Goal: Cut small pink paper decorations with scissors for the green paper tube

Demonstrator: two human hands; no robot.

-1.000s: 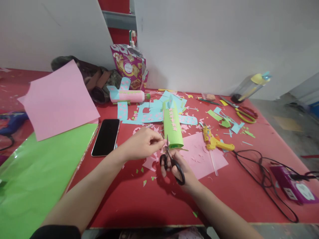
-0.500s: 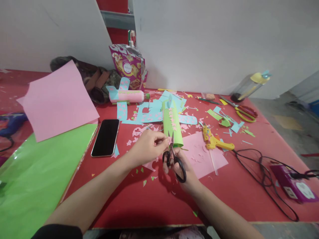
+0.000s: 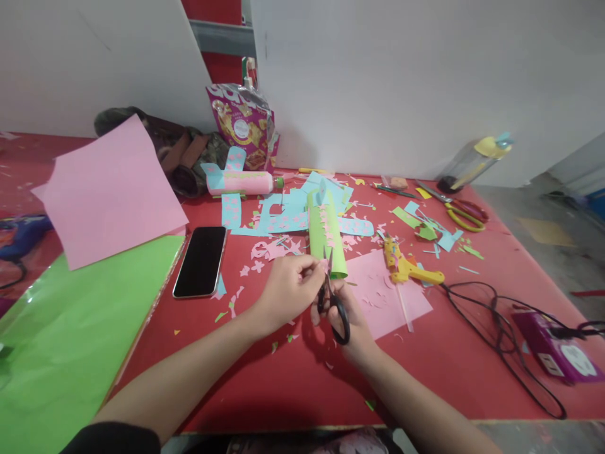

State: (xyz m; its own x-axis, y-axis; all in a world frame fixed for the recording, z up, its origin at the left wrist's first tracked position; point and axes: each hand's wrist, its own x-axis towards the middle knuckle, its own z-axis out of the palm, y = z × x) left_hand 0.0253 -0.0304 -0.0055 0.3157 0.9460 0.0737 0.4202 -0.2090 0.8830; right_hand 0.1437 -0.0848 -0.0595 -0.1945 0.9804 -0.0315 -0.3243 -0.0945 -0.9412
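Observation:
My right hand (image 3: 347,318) has its fingers through the black handles of a pair of scissors (image 3: 341,323), whose blades point away from me and stand slightly apart. My left hand (image 3: 293,284) pinches a small piece of pink paper (image 3: 325,265) close beside the blades. Just beyond both hands lies a green paper tube (image 3: 321,243) with a row of pink stars and light-blue paper wings (image 3: 357,227) at its sides. A pink paper sheet (image 3: 378,309) is on the table to the right of my hands, partly behind the right one.
A phone (image 3: 200,261) lies left of my hands. At right are a yellow glue gun (image 3: 411,271) with a black cord, a purple box (image 3: 555,347) and more scissors (image 3: 460,211). Behind are a pink-wrapped bottle (image 3: 246,183) and a snack bag (image 3: 243,126). Paper scraps litter the red table.
My left hand has shifted slightly right and nearer me, still pinching the pink paper. The scissors have turned a little, their blades now around the paper's edge.

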